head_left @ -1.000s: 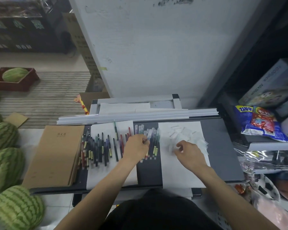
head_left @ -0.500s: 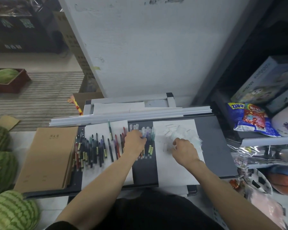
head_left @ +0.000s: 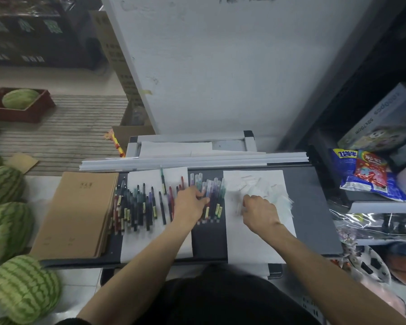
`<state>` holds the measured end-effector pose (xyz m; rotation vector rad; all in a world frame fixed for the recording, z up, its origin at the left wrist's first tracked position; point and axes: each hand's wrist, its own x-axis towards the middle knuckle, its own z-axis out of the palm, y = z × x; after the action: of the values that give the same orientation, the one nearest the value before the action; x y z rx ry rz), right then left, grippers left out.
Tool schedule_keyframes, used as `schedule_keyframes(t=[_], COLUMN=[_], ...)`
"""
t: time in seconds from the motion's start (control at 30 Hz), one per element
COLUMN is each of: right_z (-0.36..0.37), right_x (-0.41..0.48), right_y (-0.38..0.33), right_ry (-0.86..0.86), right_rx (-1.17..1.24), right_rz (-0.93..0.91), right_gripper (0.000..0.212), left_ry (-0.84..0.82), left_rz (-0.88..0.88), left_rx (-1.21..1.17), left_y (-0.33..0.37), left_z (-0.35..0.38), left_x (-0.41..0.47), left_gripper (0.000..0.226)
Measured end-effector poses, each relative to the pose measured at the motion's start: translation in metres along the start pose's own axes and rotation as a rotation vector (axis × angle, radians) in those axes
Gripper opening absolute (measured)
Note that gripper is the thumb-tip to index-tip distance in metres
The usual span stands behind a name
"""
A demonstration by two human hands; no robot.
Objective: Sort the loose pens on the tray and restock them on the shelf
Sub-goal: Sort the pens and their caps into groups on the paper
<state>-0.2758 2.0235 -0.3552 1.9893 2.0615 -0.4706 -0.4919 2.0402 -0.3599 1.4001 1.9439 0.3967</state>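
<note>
The left hand (head_left: 189, 205) lies over the pens, its fingers (head_left: 203, 201) bent, their tips touching the right-hand group of capped pens (head_left: 215, 198). It cannot be told whether they pinch one. The right hand (head_left: 261, 212) is curled knuckles-up on a heap of clear plastic caps (head_left: 275, 198). Its fingers are blurred, so whether they hold anything cannot be told.

All the pens lie on a dark grey tray (head_left: 314, 207) on the table, side by side, long axes running away from the person. There are two groups. The uncapped pens (head_left: 138, 207) on the left point their tips to the far side. They overlap too much to count. The capped pens, about eight, have clear caps at the far end. One green pen (head_left: 162, 181) lies apart, further back.

Two white paper sheets (head_left: 256, 242) lie on the tray. One stack of brown notebooks (head_left: 80, 212) sits at the tray's left end. The shelf (head_left: 380, 204) stands to the right.
</note>
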Motion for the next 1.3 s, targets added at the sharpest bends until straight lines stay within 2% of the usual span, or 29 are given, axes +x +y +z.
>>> schedule_keyframes(t=[0.17, 0.3, 0.47, 0.6, 0.77, 0.9, 0.97, 1.03, 1.17, 1.3], right_z=[-0.007, -0.014, -0.016, -0.019, -0.019, -0.033, -0.044, -0.053, -0.074, -0.099], right_x=[0.001, -0.002, -0.009, -0.011, -0.014, -0.024, -0.032, -0.041, -0.055, -0.067], right_y=[-0.004, -0.018, -0.040, -0.048, -0.051, -0.051, -0.051, -0.049, -0.045, -0.044], right_ry=[0.037, 0.083, 0.108, 0.061, -0.002, -0.038, -0.085, -0.113, -0.123, -0.064], right_rx=[0.030, 0.054, 0.111, 0.328, 0.676, 1.079, 1.337, 1.476, 1.517, 1.471], right_rz=[-0.023, -0.104, -0.196, -0.226, -0.121, -0.068, -0.071, -0.109, -0.198, -0.295], right_gripper=[0.027, 0.027, 0.020, 0.017, 0.011, 0.007, 0.007, 0.010, 0.012, 0.010], left_ry=[0.068, 0.118, 0.069, 0.032, -0.005, 0.016, 0.023, 0.023, -0.013, -0.085], left_rz=[-0.045, -0.131, -0.178, -0.213, -0.227, -0.160, -0.079, 0.020, 0.199, 0.377], left_rx=[0.108, 0.111, 0.150, 0.147, 0.144, 0.181, 0.168, 0.108, -0.011, -0.074], left_y=[-0.025, -0.055, -0.069, -0.067, -0.068, -0.070, -0.066, -0.055, -0.027, -0.001], left_z=[-0.028, -0.050, -0.052, -0.051, -0.055, -0.065, -0.075, -0.084, -0.102, -0.113], left_x=[-0.007, -0.018, -0.017, -0.010, -0.011, -0.020, -0.028, -0.039, -0.072, -0.099], left_gripper=[0.012, 0.012, 0.040, 0.035, 0.039, 0.031, 0.020, 0.015, 0.008, 0.010])
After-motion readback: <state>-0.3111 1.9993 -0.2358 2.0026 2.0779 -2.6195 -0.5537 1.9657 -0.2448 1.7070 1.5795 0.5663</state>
